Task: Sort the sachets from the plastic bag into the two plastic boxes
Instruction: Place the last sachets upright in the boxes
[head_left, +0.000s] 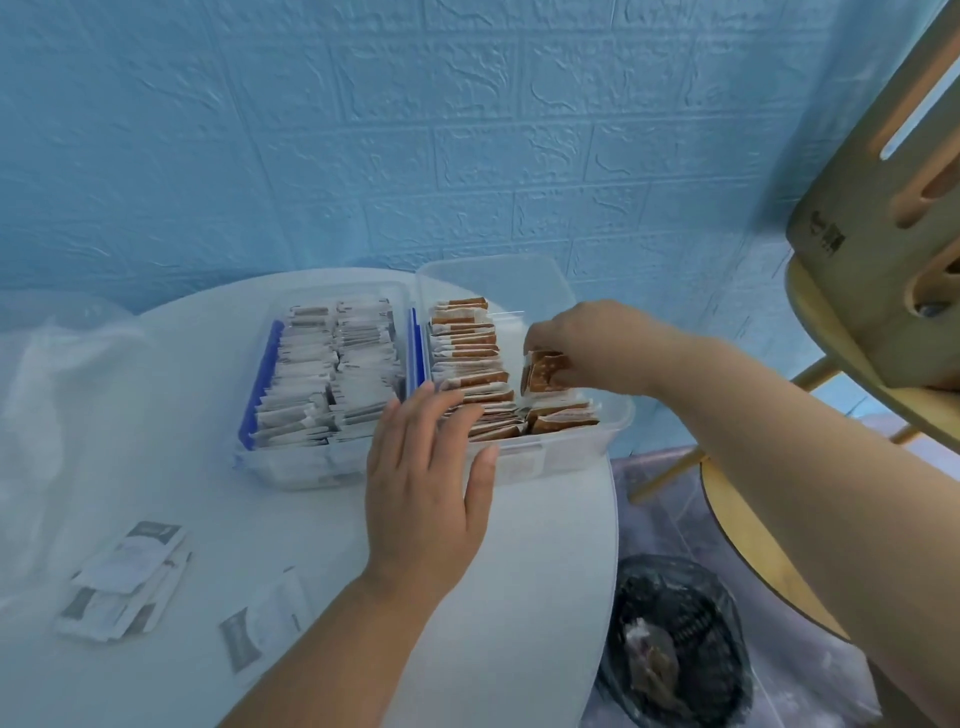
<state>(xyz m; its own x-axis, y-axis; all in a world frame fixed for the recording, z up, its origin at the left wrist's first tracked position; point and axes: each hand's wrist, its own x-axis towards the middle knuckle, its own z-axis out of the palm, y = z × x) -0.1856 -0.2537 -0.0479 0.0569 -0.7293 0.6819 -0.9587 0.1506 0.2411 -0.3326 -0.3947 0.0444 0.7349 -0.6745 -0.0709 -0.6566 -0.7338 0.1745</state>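
Right grip (587, 340) — sachets (543, 371) above box (615, 423) gap

Bright, even, cool blue-tinted light; shadows faint, soft. White table (545, 525) nearly washed out; bag (67, 395) at left overexposed, hazy. Wide-angle bend at edges: chair (852, 291) leans, wall (467, 130) bricks curve. Loose sachets (124, 577) near bottom left blurred.

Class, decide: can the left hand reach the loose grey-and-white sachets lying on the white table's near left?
Probably yes. The left hand rests open, holding nothing, and no obstacle stands on the round white table between it and the loose grey-and-white sachets, which lie uncovered.
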